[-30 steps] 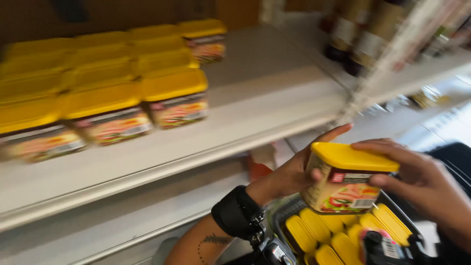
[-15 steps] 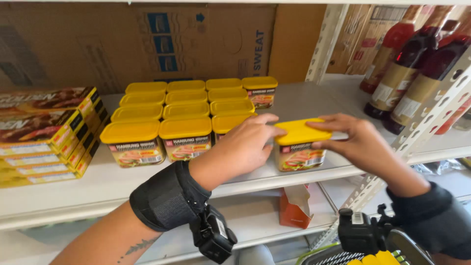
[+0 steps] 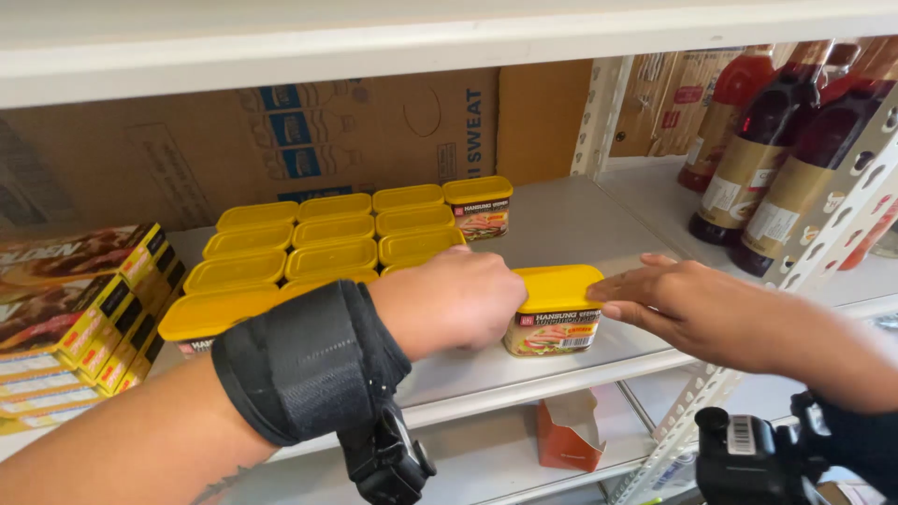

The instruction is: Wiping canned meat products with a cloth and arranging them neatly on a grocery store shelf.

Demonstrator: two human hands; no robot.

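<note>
A yellow-lidded tin (image 3: 556,310) stands on the white shelf (image 3: 580,224), at the right end of the front row of several like tins (image 3: 323,241). My left hand (image 3: 452,301) curls against the tin's left side, fingers closed on it. My right hand (image 3: 687,307) lies flat with fingertips touching the lid's right edge. A black wrist strap with a small device sits on my left forearm.
Flat boxes (image 3: 75,309) are stacked at the shelf's left end. A brown carton (image 3: 281,131) stands behind the tins. Dark sauce bottles (image 3: 767,150) fill the neighbouring bay past a perforated upright (image 3: 599,112). An open orange box (image 3: 569,435) rests on the lower shelf.
The tin came up from the basket below and now rests on the shelf beside the front row. My right hand has opened and slid to the lid's edge.
</note>
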